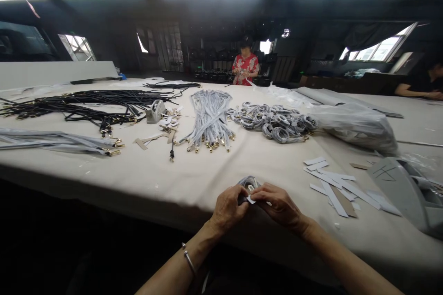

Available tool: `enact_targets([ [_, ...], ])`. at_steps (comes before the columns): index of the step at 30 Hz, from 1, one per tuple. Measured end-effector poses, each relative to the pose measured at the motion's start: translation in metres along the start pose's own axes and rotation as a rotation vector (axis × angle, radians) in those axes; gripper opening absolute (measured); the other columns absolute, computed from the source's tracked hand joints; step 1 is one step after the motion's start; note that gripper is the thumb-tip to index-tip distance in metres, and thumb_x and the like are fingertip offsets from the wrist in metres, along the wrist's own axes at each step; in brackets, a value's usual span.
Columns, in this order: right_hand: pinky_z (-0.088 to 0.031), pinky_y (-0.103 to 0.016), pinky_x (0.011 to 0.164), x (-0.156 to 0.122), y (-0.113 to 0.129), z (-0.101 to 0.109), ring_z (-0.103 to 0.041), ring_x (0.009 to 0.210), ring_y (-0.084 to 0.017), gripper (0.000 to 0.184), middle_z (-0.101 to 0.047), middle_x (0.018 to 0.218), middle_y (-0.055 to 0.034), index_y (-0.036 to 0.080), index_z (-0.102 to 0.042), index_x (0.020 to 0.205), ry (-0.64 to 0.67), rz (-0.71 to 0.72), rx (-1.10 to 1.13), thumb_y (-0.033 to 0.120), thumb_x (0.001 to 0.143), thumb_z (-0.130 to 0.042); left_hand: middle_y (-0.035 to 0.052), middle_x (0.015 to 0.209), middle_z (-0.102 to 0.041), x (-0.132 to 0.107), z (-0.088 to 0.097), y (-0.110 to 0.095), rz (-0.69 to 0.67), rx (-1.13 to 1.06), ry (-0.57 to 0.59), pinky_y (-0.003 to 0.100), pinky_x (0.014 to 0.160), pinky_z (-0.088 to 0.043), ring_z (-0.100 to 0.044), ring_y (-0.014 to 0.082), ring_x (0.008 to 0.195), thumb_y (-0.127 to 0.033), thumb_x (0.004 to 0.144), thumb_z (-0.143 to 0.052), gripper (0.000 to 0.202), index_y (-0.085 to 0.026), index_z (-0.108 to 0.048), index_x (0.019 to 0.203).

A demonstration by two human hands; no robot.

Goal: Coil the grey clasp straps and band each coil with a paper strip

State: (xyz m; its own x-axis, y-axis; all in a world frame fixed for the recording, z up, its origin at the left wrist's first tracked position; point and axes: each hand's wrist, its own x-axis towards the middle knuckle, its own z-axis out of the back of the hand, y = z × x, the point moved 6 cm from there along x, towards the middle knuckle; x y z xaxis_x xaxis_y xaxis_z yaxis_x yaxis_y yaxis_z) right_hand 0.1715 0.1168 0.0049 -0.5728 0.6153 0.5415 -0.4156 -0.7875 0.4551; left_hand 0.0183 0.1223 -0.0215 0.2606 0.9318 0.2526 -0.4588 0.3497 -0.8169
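Observation:
My left hand and my right hand meet at the near edge of the cream table. Both are closed around a small coiled grey strap with a white paper strip at its lower side. A thin bracelet sits on my left wrist. Beyond the hands lies a bundle of straight grey straps with gold clasps, and to its right a heap of coiled grey straps.
White paper strips lie right of my hands beside a grey tape dispenser. Black straps spread at the far left, more grey straps nearer. A clear plastic bag lies right. A person in a red shirt stands beyond the table.

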Motion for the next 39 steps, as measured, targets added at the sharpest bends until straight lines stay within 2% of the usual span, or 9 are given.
enact_targets([
  [5,-0.052,-0.035,0.078,0.011,0.024,0.016,-0.063,0.085,-0.018,0.024,-0.073,0.102,-0.0053,0.025,-0.065,0.112,0.066,0.129,-0.037,0.013,0.093,-0.056,-0.0026,0.070,-0.064,0.005,0.010,-0.002,0.149,-0.277,0.021,0.024,0.061,-0.039,-0.054,0.0138,0.065,-0.022,0.070,-0.072,0.013,-0.018,-0.065,0.080],
  [9,-0.053,-0.035,0.080,0.018,0.044,0.022,-0.059,0.094,-0.020,0.012,-0.069,0.114,-0.0072,0.022,-0.065,0.092,0.154,0.181,-0.118,0.012,0.092,-0.058,-0.0022,0.068,-0.062,0.008,0.011,0.005,0.265,-0.541,0.042,0.024,0.060,-0.038,-0.053,0.0123,0.063,-0.031,0.067,-0.076,0.024,-0.015,-0.063,0.080],
  [16,-0.053,-0.036,0.074,0.019,0.037,0.014,-0.058,0.085,-0.021,0.021,-0.067,0.090,-0.0056,0.023,-0.057,0.112,-0.047,0.083,-0.071,0.011,0.093,-0.055,-0.0008,0.069,-0.065,0.000,0.004,0.007,0.442,-0.870,0.076,0.022,0.059,-0.038,-0.055,0.0111,0.061,-0.033,0.060,-0.083,0.036,-0.014,-0.061,0.081],
  [19,-0.052,-0.036,0.076,0.022,0.041,0.014,-0.057,0.087,-0.022,0.026,-0.067,0.091,-0.0062,0.021,-0.056,0.118,-0.035,0.068,-0.097,0.012,0.095,-0.053,-0.0013,0.066,-0.063,-0.005,0.003,0.006,0.516,-0.954,0.108,0.021,0.055,-0.035,-0.051,0.0092,0.055,-0.032,0.061,-0.082,0.034,-0.015,-0.060,0.081],
  [23,-0.049,-0.037,0.082,0.034,0.061,0.023,-0.056,0.087,-0.020,0.026,-0.070,0.094,-0.0047,0.022,-0.060,0.114,0.122,0.173,-0.134,0.007,0.096,-0.049,-0.0015,0.065,-0.060,-0.009,0.006,0.000,0.551,-1.038,0.192,0.020,0.053,-0.033,-0.048,0.0081,0.055,-0.027,0.061,-0.079,0.028,-0.014,-0.062,0.080],
  [26,-0.048,-0.036,0.085,0.040,0.072,0.033,-0.057,0.091,-0.019,0.029,-0.071,0.100,-0.0057,0.021,-0.062,0.115,0.170,0.232,-0.144,0.004,0.095,-0.049,-0.0017,0.065,-0.057,-0.009,0.007,-0.004,0.552,-1.069,0.246,0.021,0.054,-0.035,-0.047,0.0086,0.055,-0.033,0.068,-0.076,0.027,-0.014,-0.062,0.080],
  [32,-0.049,-0.035,0.083,0.036,0.070,0.032,-0.057,0.089,-0.020,0.028,-0.071,0.096,-0.0064,0.020,-0.063,0.111,0.202,0.183,-0.130,0.004,0.096,-0.046,-0.0014,0.067,-0.060,-0.010,-0.003,-0.004,0.592,-1.054,0.228,0.021,0.050,-0.033,-0.049,0.0087,0.053,-0.030,0.060,-0.085,0.037,-0.015,-0.059,0.083],
  [36,-0.052,-0.033,0.079,0.026,0.061,0.035,-0.060,0.088,-0.020,0.025,-0.069,0.093,-0.0055,0.021,-0.060,0.116,0.047,0.017,-0.082,0.010,0.095,-0.051,-0.0017,0.064,-0.059,-0.008,-0.010,-0.007,0.604,-1.045,0.194,0.020,0.050,-0.032,-0.049,0.0086,0.052,-0.026,0.059,-0.082,0.034,-0.015,-0.059,0.081],
  [39,-0.052,-0.034,0.090,0.007,0.056,0.068,-0.063,0.102,-0.021,0.034,-0.068,0.109,-0.0060,0.025,-0.056,0.126,-0.114,-0.096,-0.130,0.018,0.092,-0.060,-0.0019,0.062,-0.059,-0.003,-0.013,-0.011,0.581,-1.032,0.189,0.020,0.050,-0.033,-0.048,0.0084,0.051,-0.025,0.058,-0.079,0.031,-0.015,-0.059,0.079],
])
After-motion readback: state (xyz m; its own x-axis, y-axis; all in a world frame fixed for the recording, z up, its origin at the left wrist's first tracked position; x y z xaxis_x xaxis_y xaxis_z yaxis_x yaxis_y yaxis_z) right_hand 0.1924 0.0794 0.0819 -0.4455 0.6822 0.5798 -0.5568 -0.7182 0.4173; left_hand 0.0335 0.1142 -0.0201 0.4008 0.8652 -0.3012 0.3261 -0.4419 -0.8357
